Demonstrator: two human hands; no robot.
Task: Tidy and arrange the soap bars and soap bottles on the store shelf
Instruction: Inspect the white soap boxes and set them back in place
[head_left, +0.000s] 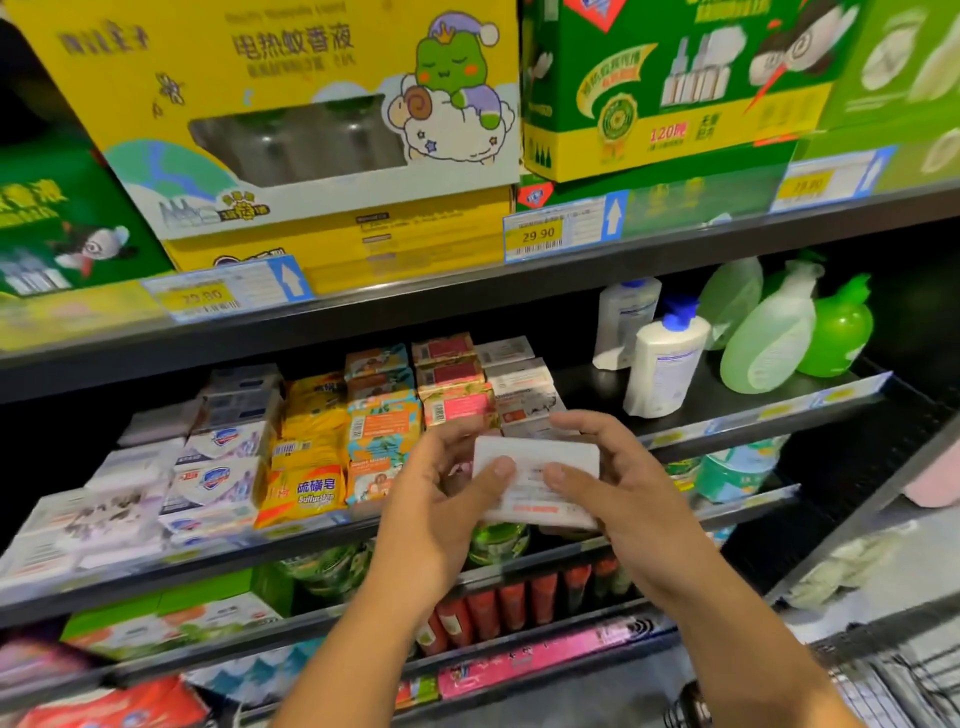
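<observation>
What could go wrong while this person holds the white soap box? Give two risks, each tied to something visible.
The white soap box, pinched off the shelf by left hand and right hand, might slip onto lower shelves. Sliding it in could nudge the uneven soap stacks behind it.

The head camera looks forward and slightly down at the shelf (415, 317) from very near. The left hand (441, 499) and right hand (618, 483) sit low in the middle, shelf levels above and below them.

The black metal shelf (574, 382) is bare in the middle. Colourful wrapped soap bars (384, 415) fill the left, white plastic bottles (665, 364) the right.
</observation>
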